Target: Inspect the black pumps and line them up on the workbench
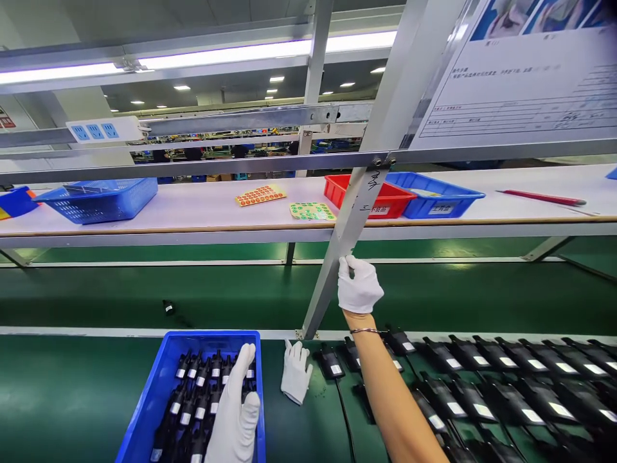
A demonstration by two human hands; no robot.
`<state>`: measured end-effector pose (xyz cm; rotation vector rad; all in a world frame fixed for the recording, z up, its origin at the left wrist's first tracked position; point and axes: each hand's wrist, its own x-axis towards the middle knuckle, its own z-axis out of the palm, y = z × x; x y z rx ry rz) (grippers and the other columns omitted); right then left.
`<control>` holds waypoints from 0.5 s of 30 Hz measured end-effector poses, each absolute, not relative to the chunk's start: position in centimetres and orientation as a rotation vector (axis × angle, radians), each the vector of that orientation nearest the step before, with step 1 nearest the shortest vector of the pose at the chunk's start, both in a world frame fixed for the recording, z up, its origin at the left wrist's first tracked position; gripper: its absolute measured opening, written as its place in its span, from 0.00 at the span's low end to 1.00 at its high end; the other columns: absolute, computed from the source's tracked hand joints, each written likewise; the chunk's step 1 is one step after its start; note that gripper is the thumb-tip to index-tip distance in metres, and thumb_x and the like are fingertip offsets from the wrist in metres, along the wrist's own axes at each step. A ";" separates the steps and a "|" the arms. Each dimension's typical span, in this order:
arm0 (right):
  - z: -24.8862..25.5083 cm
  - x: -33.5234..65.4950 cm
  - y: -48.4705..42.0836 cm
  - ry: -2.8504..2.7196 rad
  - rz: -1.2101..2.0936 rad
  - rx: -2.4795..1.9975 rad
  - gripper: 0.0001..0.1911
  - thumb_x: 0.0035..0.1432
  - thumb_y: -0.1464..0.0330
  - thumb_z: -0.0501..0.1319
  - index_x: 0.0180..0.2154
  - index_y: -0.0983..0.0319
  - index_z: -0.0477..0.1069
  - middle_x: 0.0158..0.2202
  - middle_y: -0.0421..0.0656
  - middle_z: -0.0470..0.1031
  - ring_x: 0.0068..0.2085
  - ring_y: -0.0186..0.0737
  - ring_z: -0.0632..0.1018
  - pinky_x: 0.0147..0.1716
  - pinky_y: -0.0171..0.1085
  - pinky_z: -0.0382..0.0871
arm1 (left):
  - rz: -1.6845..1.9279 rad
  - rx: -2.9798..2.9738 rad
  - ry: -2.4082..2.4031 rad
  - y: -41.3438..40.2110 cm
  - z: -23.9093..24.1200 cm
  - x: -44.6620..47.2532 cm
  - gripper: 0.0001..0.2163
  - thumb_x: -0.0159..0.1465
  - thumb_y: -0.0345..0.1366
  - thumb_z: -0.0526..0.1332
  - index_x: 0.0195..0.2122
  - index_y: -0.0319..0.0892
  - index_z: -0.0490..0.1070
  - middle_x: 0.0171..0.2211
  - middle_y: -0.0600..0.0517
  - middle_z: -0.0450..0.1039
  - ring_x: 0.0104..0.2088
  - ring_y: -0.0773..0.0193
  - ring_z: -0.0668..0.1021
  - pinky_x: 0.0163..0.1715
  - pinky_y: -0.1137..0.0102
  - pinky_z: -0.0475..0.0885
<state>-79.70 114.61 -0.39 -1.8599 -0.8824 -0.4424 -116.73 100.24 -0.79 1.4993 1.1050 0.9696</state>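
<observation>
My right hand [359, 285], in a white glove, reaches up to the slanted metal post [322, 283]. Its thumb and fingertips are pinched together against the post's edge; whatever lies between them is too small to make out. Over the blue bin [162, 360] my left hand [234, 411], also gloved, is held with fingers stretched out and thumb apart, gripping nothing. Inside that bin stand rows of black devices [200, 386] with white labels. A loose white glove [295, 372] lies on the green bench between my hands.
Rows of black corded devices with white labels [482, 411] cover the bench's right side. On the shelf [202, 206] are a blue basket [116, 200], sticker sheets [312, 211], a red tray [393, 200], a blue tray [441, 193] and a red pen [544, 197].
</observation>
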 end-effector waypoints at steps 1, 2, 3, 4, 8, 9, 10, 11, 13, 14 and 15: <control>-0.4 -79.9 114.2 -0.924 -0.440 -1.862 0.28 0.74 0.49 0.54 0.52 0.65 0.80 0.52 0.61 0.83 0.54 0.61 0.83 0.49 0.49 0.75 | 0.940 1.521 1.113 100.5 -0.7 -116.8 0.32 0.75 0.61 0.52 0.77 0.59 0.60 0.79 0.52 0.58 0.79 0.43 0.59 0.79 0.39 0.50; -0.3 -80.1 113.6 -0.978 -0.430 -1.865 0.29 0.72 0.47 0.57 0.55 0.64 0.79 0.55 0.61 0.83 0.55 0.62 0.82 0.48 0.49 0.76 | 0.900 1.546 1.118 100.7 -0.5 -116.8 0.31 0.75 0.60 0.52 0.77 0.60 0.59 0.79 0.53 0.57 0.79 0.44 0.58 0.80 0.40 0.50; -0.2 -80.3 112.8 -1.039 -0.415 -1.866 0.31 0.70 0.46 0.60 0.58 0.63 0.79 0.57 0.61 0.82 0.56 0.63 0.81 0.46 0.48 0.76 | 0.865 1.571 1.122 101.0 -0.1 -116.7 0.31 0.76 0.60 0.52 0.77 0.60 0.57 0.79 0.53 0.56 0.79 0.46 0.58 0.80 0.41 0.51; 0.0 -80.7 111.9 -1.095 -0.400 -1.865 0.33 0.67 0.45 0.63 0.60 0.62 0.78 0.59 0.61 0.81 0.56 0.65 0.81 0.44 0.48 0.76 | 0.842 1.595 1.126 101.3 0.2 -116.5 0.32 0.76 0.60 0.52 0.78 0.58 0.56 0.80 0.53 0.56 0.79 0.47 0.58 0.80 0.43 0.51; 1.5 -84.2 106.8 -1.205 -0.355 -1.812 0.29 0.69 0.49 0.62 0.59 0.62 0.78 0.55 0.60 0.84 0.51 0.64 0.83 0.45 0.52 0.78 | 0.888 1.781 1.178 102.6 2.0 -115.2 0.43 0.71 0.67 0.57 0.78 0.45 0.55 0.78 0.40 0.57 0.78 0.43 0.61 0.78 0.39 0.57; 2.2 -85.6 105.2 -1.231 -0.336 -1.768 0.23 0.72 0.52 0.60 0.56 0.60 0.79 0.52 0.57 0.85 0.50 0.61 0.84 0.48 0.52 0.79 | 0.930 1.886 1.189 103.0 2.4 -114.9 0.47 0.68 0.69 0.59 0.78 0.41 0.57 0.77 0.36 0.59 0.77 0.40 0.63 0.76 0.37 0.59; 3.1 -87.1 103.4 -1.285 -0.293 -1.699 0.18 0.73 0.55 0.59 0.52 0.58 0.80 0.48 0.52 0.86 0.48 0.56 0.85 0.50 0.50 0.79 | 0.982 2.011 1.189 103.3 2.7 -114.8 0.50 0.65 0.70 0.61 0.77 0.38 0.58 0.76 0.33 0.60 0.76 0.37 0.64 0.75 0.36 0.62; 4.1 -88.6 101.5 -1.358 -0.230 -1.616 0.13 0.74 0.58 0.60 0.47 0.56 0.80 0.45 0.47 0.87 0.45 0.51 0.86 0.50 0.47 0.80 | 1.047 2.144 1.178 103.6 2.9 -114.7 0.51 0.64 0.71 0.62 0.76 0.36 0.58 0.75 0.30 0.62 0.75 0.36 0.65 0.73 0.36 0.64; 6.4 -91.3 98.0 -1.554 -0.065 -1.416 0.06 0.74 0.63 0.62 0.42 0.53 0.78 0.41 0.40 0.86 0.40 0.43 0.86 0.45 0.41 0.80 | 1.179 2.390 1.137 103.8 3.4 -115.0 0.52 0.64 0.69 0.64 0.77 0.35 0.56 0.72 0.28 0.65 0.74 0.36 0.68 0.72 0.38 0.68; 7.5 -92.4 96.5 -1.657 0.009 -1.325 0.04 0.73 0.66 0.63 0.42 0.53 0.77 0.39 0.38 0.85 0.39 0.41 0.85 0.43 0.39 0.80 | 1.230 2.485 1.119 103.7 3.6 -115.2 0.51 0.65 0.67 0.65 0.78 0.36 0.53 0.72 0.29 0.66 0.73 0.37 0.69 0.72 0.41 0.70; 8.4 -93.4 95.4 -1.750 0.054 -1.253 0.04 0.73 0.68 0.63 0.43 0.52 0.77 0.38 0.37 0.84 0.37 0.39 0.85 0.40 0.37 0.80 | 1.266 2.562 1.106 103.5 3.9 -115.6 0.50 0.66 0.66 0.65 0.78 0.37 0.51 0.71 0.29 0.67 0.72 0.38 0.70 0.71 0.43 0.71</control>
